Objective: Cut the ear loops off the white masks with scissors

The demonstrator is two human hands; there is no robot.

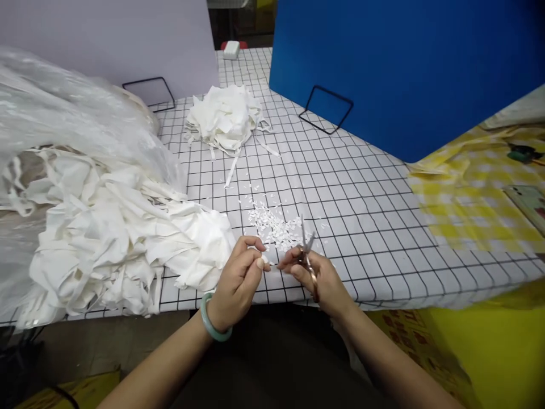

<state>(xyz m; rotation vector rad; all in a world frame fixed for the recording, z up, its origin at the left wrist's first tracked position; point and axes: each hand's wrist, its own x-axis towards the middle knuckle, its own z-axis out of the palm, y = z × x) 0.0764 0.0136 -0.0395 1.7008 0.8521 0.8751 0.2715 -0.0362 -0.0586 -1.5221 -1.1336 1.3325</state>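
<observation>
My left hand (240, 278), with a green bangle at the wrist, is closed in a pinch on a small white fabric piece (264, 260). My right hand (321, 281) grips a pair of scissors (310, 255), their blades pointing away from me and slightly parted. Its thumb and forefinger reach towards the white piece; whether they touch it I cannot tell. Just beyond both hands lies a scatter of tiny white clippings (272, 224). To the left of my left hand spreads a large heap of white fabric pieces with straps (110, 227).
A smaller white fabric pile (223, 116) sits farther back on the checked tablecloth (357, 210). Clear plastic (76, 113) covers part of the left heap. Lilac (106, 40) and blue (395, 62) boards stand behind, with black wire stands. A phone (528, 204) lies on yellow checked cloth.
</observation>
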